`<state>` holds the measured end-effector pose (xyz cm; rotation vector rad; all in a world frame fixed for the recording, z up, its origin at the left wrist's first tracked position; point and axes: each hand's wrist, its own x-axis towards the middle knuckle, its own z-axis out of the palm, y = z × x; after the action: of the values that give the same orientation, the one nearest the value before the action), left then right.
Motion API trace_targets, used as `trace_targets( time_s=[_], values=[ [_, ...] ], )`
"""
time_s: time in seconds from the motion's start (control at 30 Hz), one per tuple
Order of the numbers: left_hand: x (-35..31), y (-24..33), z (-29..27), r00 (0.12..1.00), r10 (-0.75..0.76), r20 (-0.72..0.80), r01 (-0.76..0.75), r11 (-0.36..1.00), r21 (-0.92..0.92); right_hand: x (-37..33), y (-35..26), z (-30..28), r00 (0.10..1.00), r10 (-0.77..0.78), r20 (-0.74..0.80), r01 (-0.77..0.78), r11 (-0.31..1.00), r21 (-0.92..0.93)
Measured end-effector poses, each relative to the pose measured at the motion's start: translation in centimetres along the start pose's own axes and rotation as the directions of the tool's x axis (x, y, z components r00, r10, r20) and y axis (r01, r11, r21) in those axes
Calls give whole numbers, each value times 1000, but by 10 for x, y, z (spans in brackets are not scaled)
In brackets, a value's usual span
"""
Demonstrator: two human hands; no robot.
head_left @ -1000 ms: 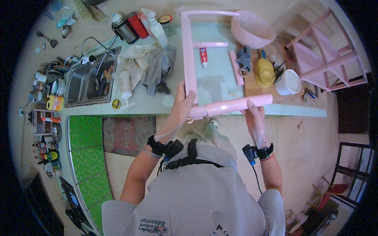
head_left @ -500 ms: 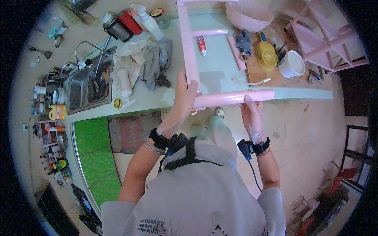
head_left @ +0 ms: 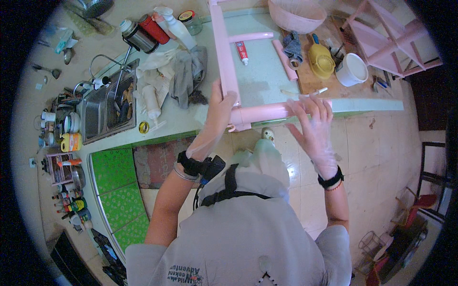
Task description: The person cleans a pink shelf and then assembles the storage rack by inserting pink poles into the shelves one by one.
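Note:
A pink frame [head_left: 222,57] that looks wrapped in shiny film rests on the pale counter, its nearest bar [head_left: 265,113] running along the front edge. My left hand [head_left: 219,112], in a clear plastic glove, grips the corner where the long side meets that bar. My right hand [head_left: 316,126], gloved the same way, has its fingers spread over the bar's right end; the fingertips touch or hover just above it, I cannot tell which. A roll of pink film [head_left: 285,59] and a red and white tube [head_left: 242,52] lie on the counter inside and beside the frame.
Grey cloths [head_left: 183,71] lie left of the frame, near a steel sink [head_left: 98,114]. On a wooden board at right are a yellow juicer-like scoop [head_left: 320,62] and a white tub [head_left: 352,70]. A pink basin [head_left: 298,16] and pink rack [head_left: 389,40] stand behind.
My right hand has let go of its hold under the bar, turned over and spread its fingers on top. My left hand keeps its grip on the corner.

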<state>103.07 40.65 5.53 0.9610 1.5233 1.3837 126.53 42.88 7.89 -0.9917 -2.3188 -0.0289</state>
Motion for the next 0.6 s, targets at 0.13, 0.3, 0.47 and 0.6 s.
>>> trace_targets(
  time_s=[0.13,0.3,0.47,0.6],
  values=[
    [-5,14,2,999,-47,-1,47,999,-19,6,16,22,998,-17,66,29,983,-183],
    [-4,5,-15,993,-99,63,115,936,-334,23,21,17,998,-60,-28,59,997,-52],
    [-5,-28,-43,967,149,208,-135,987,-83,82,31,2,967,-180,-182,171,983,-68],
    [-47,-12,-40,882,333,332,-449,809,380,134,51,-6,941,-227,-251,215,974,-76]
  ],
)
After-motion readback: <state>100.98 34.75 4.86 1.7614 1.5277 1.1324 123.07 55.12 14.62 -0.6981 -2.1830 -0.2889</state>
